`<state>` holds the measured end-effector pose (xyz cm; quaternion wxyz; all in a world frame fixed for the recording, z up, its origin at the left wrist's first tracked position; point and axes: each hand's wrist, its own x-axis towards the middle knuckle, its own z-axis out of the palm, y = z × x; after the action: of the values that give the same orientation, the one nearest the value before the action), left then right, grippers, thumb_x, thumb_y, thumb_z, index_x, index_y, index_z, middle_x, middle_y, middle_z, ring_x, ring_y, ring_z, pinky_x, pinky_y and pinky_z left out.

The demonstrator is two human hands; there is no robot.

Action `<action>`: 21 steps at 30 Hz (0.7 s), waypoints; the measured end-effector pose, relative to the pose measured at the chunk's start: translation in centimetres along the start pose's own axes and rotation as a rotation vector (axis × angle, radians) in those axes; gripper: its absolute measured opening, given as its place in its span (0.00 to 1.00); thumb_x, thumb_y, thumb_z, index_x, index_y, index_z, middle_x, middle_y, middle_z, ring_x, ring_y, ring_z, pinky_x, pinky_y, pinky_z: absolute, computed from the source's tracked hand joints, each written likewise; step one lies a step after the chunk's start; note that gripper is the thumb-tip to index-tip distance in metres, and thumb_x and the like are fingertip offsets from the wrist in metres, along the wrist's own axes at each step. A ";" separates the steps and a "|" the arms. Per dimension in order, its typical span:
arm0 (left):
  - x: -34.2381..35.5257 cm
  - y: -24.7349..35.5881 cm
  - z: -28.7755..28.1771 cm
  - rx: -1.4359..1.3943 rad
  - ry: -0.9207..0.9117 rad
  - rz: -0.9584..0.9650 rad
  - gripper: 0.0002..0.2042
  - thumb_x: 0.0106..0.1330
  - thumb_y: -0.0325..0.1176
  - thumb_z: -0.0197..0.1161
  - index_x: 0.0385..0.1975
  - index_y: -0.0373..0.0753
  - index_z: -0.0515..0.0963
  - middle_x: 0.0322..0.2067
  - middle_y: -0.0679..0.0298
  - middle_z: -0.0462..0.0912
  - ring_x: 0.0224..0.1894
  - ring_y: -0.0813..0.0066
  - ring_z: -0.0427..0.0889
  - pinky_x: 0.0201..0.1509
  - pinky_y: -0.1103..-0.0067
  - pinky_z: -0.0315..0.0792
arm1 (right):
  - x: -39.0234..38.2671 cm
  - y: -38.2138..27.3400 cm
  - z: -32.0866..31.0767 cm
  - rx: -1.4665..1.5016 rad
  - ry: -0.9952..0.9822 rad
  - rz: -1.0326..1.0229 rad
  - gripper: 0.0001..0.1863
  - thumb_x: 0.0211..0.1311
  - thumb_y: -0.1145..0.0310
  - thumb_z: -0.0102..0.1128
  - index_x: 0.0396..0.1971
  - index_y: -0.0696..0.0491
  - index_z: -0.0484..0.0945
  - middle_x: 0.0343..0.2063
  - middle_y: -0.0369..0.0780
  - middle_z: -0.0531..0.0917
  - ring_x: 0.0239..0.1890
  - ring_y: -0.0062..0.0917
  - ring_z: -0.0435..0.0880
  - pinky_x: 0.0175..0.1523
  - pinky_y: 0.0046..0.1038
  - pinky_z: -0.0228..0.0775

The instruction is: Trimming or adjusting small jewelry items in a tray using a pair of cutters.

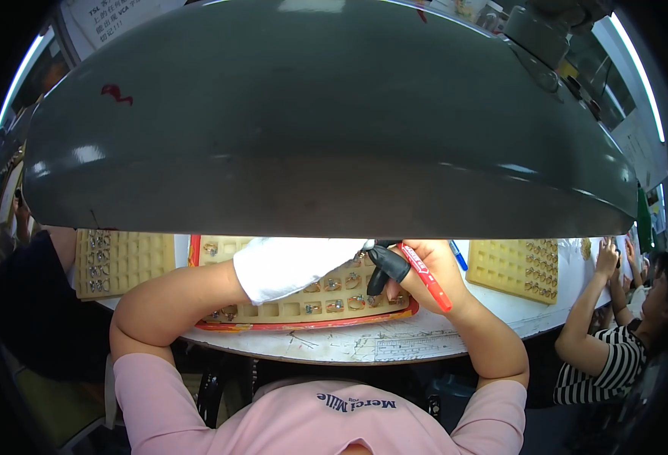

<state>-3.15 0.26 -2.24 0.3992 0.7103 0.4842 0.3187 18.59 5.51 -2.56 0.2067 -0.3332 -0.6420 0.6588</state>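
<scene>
My left hand (296, 265), in a white glove, reaches over a cream tray (270, 309) of rings. Its fingertips are closed around something small that I cannot make out, partly hidden under the grey lamp hood. My right hand (429, 262) meets it there, with black covers on some fingers bent toward the glove's tip. A red marker pen (427, 280) lies tucked in the right hand, slanting back over the wrist. Several rings (334, 305) with light stones stand in the tray's slots near my hands; other slots are bare.
The large grey lamp hood (326, 129) covers the upper view and hides the table beyond. More ring trays stand left (125, 265) and right (513, 270). A blue pen (458, 255) lies by my right hand. A person in a striped top (603, 364) sits at the right.
</scene>
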 end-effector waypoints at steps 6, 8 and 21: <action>0.3 0.0 0.1 -0.254 -0.030 -0.141 0.16 0.71 0.41 0.51 0.51 0.38 0.74 0.41 0.59 0.80 0.44 0.71 0.80 0.49 0.77 0.74 | 0.2 0.5 -0.7 -0.019 -0.005 -0.053 0.12 0.64 0.77 0.50 0.46 0.61 0.75 0.23 0.37 0.79 0.17 0.13 0.76 0.22 0.16 0.71; 0.3 -0.7 0.2 -0.267 -0.031 -0.140 0.17 0.70 0.42 0.54 0.52 0.38 0.74 0.42 0.60 0.80 0.40 0.75 0.81 0.41 0.79 0.77 | 0.1 0.4 -0.8 0.022 -0.018 -0.082 0.13 0.63 0.79 0.49 0.46 0.61 0.75 0.25 0.38 0.79 0.19 0.13 0.76 0.23 0.16 0.71; 0.0 -0.8 0.0 -0.174 -0.069 -0.153 0.18 0.68 0.43 0.57 0.51 0.38 0.75 0.45 0.58 0.79 0.45 0.71 0.79 0.47 0.76 0.75 | 0.1 -0.1 -0.7 0.141 0.007 -0.018 0.12 0.65 0.73 0.50 0.45 0.61 0.75 0.21 0.37 0.78 0.16 0.14 0.74 0.20 0.16 0.67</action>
<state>-3.51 0.45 -2.92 0.4988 0.6446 0.4936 0.3035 19.05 6.10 -2.45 0.2380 -0.3142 -0.5962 0.6995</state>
